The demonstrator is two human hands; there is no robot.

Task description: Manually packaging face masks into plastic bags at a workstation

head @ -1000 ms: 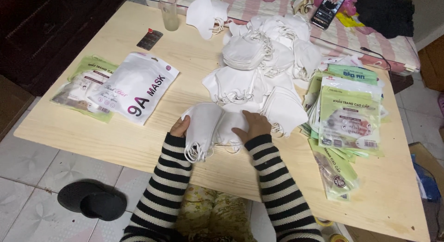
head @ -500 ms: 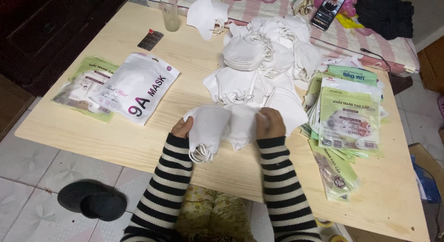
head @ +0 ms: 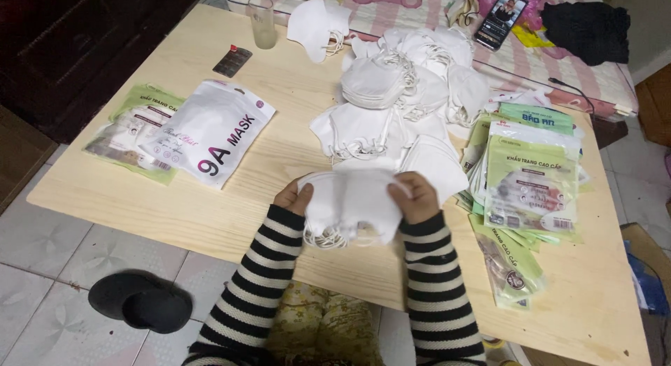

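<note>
i hold a small stack of white folded fabric face masks (head: 349, 202) just above the near edge of the pale wooden table (head: 140, 198), between both hands. my left hand (head: 292, 197) grips the stack's left end with fingers curled behind it and thumb in front; my right hand (head: 418, 197) pinches the right end the same way. to square the stack well, i judge i need even pressure from both sides, edges flush, and the dangling white ear loops (head: 328, 237) kept untangled beneath. the big heap of loose white masks (head: 398, 93) lies just beyond, and the pile of green printed plastic pouches (head: 531, 177) sits to my right. how many masks are in the stack i cannot tell; my fingertips behind it are hidden. the white resealable pouch (head: 213, 132) to the left overlaps a green one, and the dark phone (head: 498, 20) at the far edge is partly cut off.
</note>
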